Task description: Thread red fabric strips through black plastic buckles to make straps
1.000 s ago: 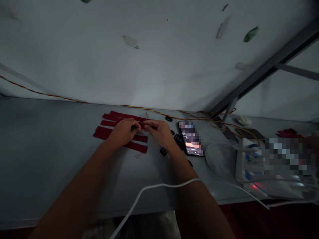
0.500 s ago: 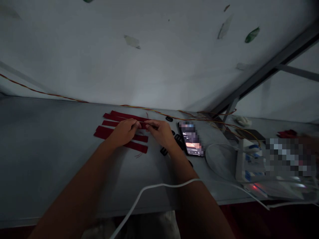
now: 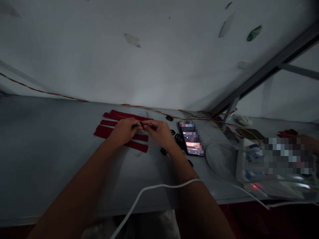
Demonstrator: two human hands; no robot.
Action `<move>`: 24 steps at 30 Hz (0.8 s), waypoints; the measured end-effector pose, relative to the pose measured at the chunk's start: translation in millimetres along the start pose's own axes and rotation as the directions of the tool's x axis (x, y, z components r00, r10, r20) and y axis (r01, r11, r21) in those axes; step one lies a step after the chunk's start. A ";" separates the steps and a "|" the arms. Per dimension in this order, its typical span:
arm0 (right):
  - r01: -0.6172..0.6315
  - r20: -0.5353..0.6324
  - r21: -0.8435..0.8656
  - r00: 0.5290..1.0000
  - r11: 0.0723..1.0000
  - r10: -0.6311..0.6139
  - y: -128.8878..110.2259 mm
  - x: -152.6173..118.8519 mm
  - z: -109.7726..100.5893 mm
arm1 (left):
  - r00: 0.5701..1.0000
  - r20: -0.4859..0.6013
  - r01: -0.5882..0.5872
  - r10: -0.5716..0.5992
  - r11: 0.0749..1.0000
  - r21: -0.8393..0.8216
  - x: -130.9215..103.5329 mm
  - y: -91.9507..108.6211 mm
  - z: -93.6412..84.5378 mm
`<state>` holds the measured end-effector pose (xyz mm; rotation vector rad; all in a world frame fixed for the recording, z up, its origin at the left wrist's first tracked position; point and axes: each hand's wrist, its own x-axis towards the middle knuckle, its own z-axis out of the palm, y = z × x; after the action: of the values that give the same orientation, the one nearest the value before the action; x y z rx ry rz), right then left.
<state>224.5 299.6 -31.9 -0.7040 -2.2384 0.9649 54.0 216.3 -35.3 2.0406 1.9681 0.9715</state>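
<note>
Several red webbing straps (image 3: 136,146) lie side by side on the grey table. Over them my left hand (image 3: 124,130) and my right hand (image 3: 159,131) meet, fingertips nearly touching. Each is closed in a pinch at the right end of one red strap (image 3: 109,123), whose middle runs hidden under my left hand. Exactly how the fingers sit on that end is too small and dark to tell. To the right of my right hand lie black plastic buckles (image 3: 169,118), some partly covered by my wrist. A loose thread (image 3: 139,154) sticks out by the lowest strap.
A lit phone (image 3: 191,141) lies right of the buckles. A white cable (image 3: 163,186) crosses over my right forearm. Farther right are a power strip (image 3: 245,159) and another person's hand (image 3: 309,143) near red material. Twisted wires (image 3: 149,108) run along the wall.
My fingertips have drawn closer together, and the strap end between them is now mostly covered. The straps on the table stay where they were.
</note>
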 end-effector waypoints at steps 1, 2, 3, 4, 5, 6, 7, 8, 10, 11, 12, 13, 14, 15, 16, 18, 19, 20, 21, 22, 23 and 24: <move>-0.001 0.002 -0.002 1.000 1.000 0.001 -0.5 0.0 -0.2 | 1.000 0.004 -0.012 0.012 1.000 0.023 -0.4 -0.4 0.2; -0.002 0.005 -0.007 1.000 1.000 0.002 -1.2 0.0 -0.5 | 1.000 0.015 -0.025 0.024 0.998 0.049 -0.8 -0.5 0.3; -0.003 0.009 -0.012 1.000 1.000 0.003 -2.0 -0.1 -0.8 | 0.999 0.028 -0.033 0.031 0.997 0.076 -1.2 -0.5 0.3; -0.001 0.011 -0.019 1.000 1.000 0.001 -2.8 0.0 -1.1 | 0.999 0.043 -0.036 0.031 0.994 0.101 -1.5 -0.2 0.3; 0.001 0.012 -0.024 1.000 1.000 -0.001 -3.4 0.0 -1.4 | 0.998 0.059 -0.034 0.027 0.992 0.124 -1.9 0.3 0.1; 0.001 0.012 -0.025 1.000 1.000 -0.001 -3.7 0.1 -1.6 | 0.997 0.073 -0.030 0.020 0.989 0.147 -2.2 1.0 -0.2; -0.001 0.010 -0.023 1.000 1.000 0.001 -3.7 0.2 -1.8 | 0.997 0.082 -0.025 0.012 0.986 0.165 -2.4 1.8 -0.5; -0.005 0.010 -0.020 1.000 1.000 0.005 -3.5 0.2 -1.9 | 0.996 0.085 -0.021 0.006 0.984 0.178 -2.6 2.5 -0.7; -0.011 0.009 -0.011 1.000 1.000 0.011 -2.3 0.4 -2.0 | 0.997 0.072 -0.024 0.010 0.981 0.195 -2.9 3.4 -1.1; -0.011 0.008 -0.008 1.000 1.000 0.011 -1.6 0.4 -2.1 | 0.998 0.062 -0.028 0.016 0.979 0.200 -3.0 3.5 -1.3; -0.009 0.003 -0.008 1.000 1.000 0.009 -0.9 0.5 -2.2 | 0.998 0.053 -0.032 0.021 0.978 0.205 -3.0 3.4 -1.4; -0.005 -0.003 -0.011 1.000 1.000 0.005 -0.3 0.5 -2.3 | 0.999 0.046 -0.034 0.025 0.978 0.208 -2.9 3.2 -1.5; -0.003 -0.010 -0.017 1.000 1.000 0.002 0.2 0.6 -2.5 | 0.999 0.043 -0.034 0.026 0.978 0.207 -2.7 3.0 -1.7; -0.002 -0.016 -0.025 1.000 1.000 0.002 0.5 0.7 -2.6 | 0.999 0.041 -0.032 0.024 0.979 0.203 -2.6 2.8 -2.0; -0.006 -0.019 -0.032 1.000 0.999 0.006 0.7 0.8 -2.8 | 0.999 0.037 -0.024 0.017 0.979 0.201 -2.4 2.8 -2.3; -0.018 -0.016 -0.043 1.000 0.999 0.017 1.0 1.0 -2.9 | 1.000 0.018 0.004 -0.008 0.979 0.206 -2.0 3.2 -3.2; -0.023 -0.013 -0.044 1.000 0.999 0.023 1.1 1.1 -2.8 | 1.000 0.008 0.019 -0.021 0.977 0.212 -1.9 3.5 -3.5; -0.028 -0.010 -0.040 1.000 0.999 0.028 1.4 1.0 -2.7 | 0.999 0.001 0.033 -0.034 0.975 0.220 -1.9 3.7 -3.9; -0.033 -0.010 -0.032 0.999 0.999 0.033 1.7 1.0 -2.6 | 0.999 -0.003 0.044 -0.044 0.973 0.228 -2.0 3.8 -4.1; -0.039 -0.010 -0.021 0.999 0.999 0.039 2.1 0.8 -2.4 | 0.999 -0.004 0.050 -0.050 0.970 0.238 -2.1 3.6 -4.2; -0.044 -0.011 -0.009 0.999 0.999 0.044 2.5 0.7 -2.2 | 0.999 -0.005 0.052 -0.052 0.967 0.250 -2.3 3.2 -4.3; -0.047 -0.015 0.000 0.999 0.999 0.047 2.8 0.6 -2.1 | 0.999 -0.006 0.051 -0.052 0.964 0.262 -2.6 2.7 -4.2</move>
<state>226.2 302.6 -32.7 -0.7650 -2.2178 0.9792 54.2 212.1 -31.5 2.1037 2.2419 0.7320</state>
